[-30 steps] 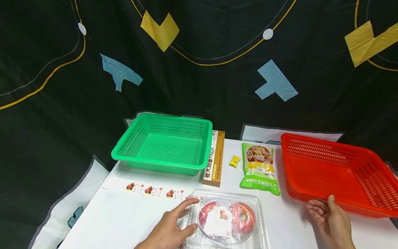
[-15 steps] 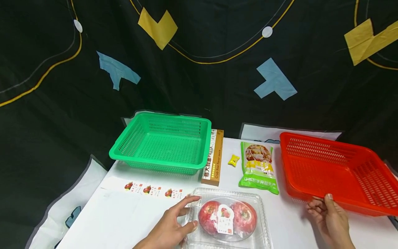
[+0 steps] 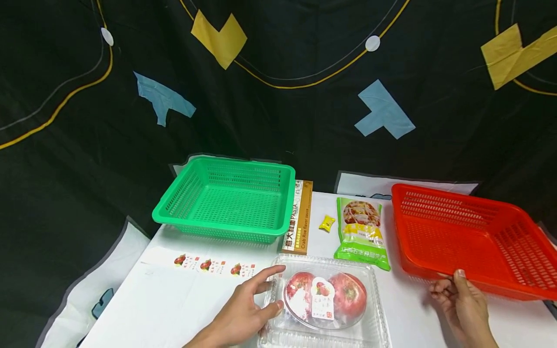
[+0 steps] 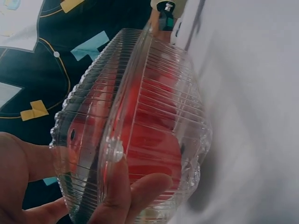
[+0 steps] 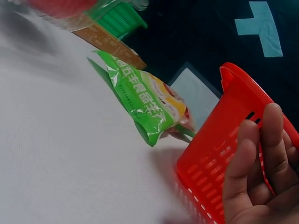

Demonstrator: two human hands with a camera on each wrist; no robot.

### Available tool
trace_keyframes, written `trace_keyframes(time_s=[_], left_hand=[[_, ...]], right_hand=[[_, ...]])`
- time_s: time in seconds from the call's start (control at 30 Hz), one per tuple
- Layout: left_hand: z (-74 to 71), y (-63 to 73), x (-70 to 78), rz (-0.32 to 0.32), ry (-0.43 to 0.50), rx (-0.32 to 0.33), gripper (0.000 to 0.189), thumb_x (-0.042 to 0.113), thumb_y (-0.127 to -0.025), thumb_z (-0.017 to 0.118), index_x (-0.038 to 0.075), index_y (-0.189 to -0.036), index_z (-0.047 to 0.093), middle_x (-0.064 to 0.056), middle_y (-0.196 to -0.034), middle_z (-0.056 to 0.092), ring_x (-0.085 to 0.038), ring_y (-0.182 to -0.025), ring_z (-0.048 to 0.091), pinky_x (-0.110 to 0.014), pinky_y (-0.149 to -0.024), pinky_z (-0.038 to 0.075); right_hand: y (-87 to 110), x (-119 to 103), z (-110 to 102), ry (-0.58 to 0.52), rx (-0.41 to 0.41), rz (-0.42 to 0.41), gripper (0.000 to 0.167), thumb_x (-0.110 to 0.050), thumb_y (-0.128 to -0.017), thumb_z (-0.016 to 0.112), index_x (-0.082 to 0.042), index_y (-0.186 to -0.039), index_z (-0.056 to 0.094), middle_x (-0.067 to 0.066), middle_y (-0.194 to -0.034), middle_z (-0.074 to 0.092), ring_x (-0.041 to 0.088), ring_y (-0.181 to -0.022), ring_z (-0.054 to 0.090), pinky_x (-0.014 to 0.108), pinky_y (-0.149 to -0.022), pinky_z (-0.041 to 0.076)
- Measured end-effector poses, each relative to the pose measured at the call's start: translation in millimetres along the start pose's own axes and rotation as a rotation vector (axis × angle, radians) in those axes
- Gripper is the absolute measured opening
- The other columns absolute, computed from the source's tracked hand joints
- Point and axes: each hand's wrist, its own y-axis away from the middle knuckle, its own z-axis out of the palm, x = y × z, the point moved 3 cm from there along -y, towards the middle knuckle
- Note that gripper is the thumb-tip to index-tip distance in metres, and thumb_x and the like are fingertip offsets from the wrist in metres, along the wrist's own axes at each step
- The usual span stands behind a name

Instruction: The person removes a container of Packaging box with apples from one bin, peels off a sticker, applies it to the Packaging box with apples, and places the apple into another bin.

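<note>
In the head view my left hand (image 3: 243, 311) grips the left side of a clear plastic clamshell box (image 3: 377, 295), thumb and fingers at its edge. Two round red fruits (image 3: 349, 296) show through the lid, which bears a white label (image 3: 322, 302). The left wrist view has the clamshell tilted, its side raised over the white table, with a shadow beneath. Over at the right, my right hand (image 3: 463, 307) holds the front rim of a red plastic basket (image 3: 457, 241), thumb on top. Its curled fingers (image 5: 275, 140) lie against the basket's outer wall in the right wrist view.
A green basket (image 3: 243, 208) stands at the back left, beside a pasta box (image 3: 303, 222). A yellow wrapped sweet (image 3: 327, 223) and a green food bag (image 3: 362, 232) lie between the baskets. Several fruit stickers (image 3: 206, 265) line the table. Black cloth (image 3: 283, 125) hangs behind.
My left hand and the clamshell box have shifted slightly right and away from me, so the box now overlaps the pasta box's near end. My right hand keeps its hold on the red basket.
</note>
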Motion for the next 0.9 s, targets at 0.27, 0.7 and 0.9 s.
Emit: trace_keyframes(time_s=[0.27, 0.7, 0.9], left_hand=[[4.9, -8.7, 13.3, 0.014, 0.013, 0.016, 0.062, 0.015, -0.092, 0.069, 0.032, -0.147, 0.043, -0.033, -0.142, 0.041, -0.012, -0.039, 0.051, -0.037, -0.044, 0.052], [11.7, -27.6, 36.4, 0.049, 0.038, 0.010, 0.064, 0.009, -0.090, 0.069, 0.032, -0.145, 0.046, -0.005, -0.151, 0.040, -0.022, -0.066, 0.068, -0.043, -0.043, 0.052], [18.0, -37.9, 40.8, 0.056, 0.027, 0.027, 0.064, 0.010, -0.089, 0.069, 0.031, -0.145, 0.047, -0.005, -0.148, 0.043, -0.026, -0.106, 0.063, -0.036, -0.043, 0.051]], right_hand=[[-1.6, 1.9, 2.7, 0.004, -0.063, -0.016, 0.044, -0.024, -0.106, 0.039, 0.004, -0.085, 0.065, 0.013, -0.077, 0.068, 0.023, -0.075, 0.069, 0.029, -0.068, 0.055], [-0.8, 3.1, 4.1, 0.087, -0.071, -0.039, 0.051, -0.024, -0.107, 0.033, 0.003, -0.074, 0.062, 0.009, -0.071, 0.065, 0.018, -0.070, 0.067, 0.026, -0.066, 0.053], [-1.3, 4.2, 4.1, 0.107, -0.102, -0.054, 0.054, -0.023, -0.108, 0.030, 0.003, -0.071, 0.059, 0.007, -0.064, 0.060, 0.019, -0.072, 0.067, 0.026, -0.068, 0.053]])
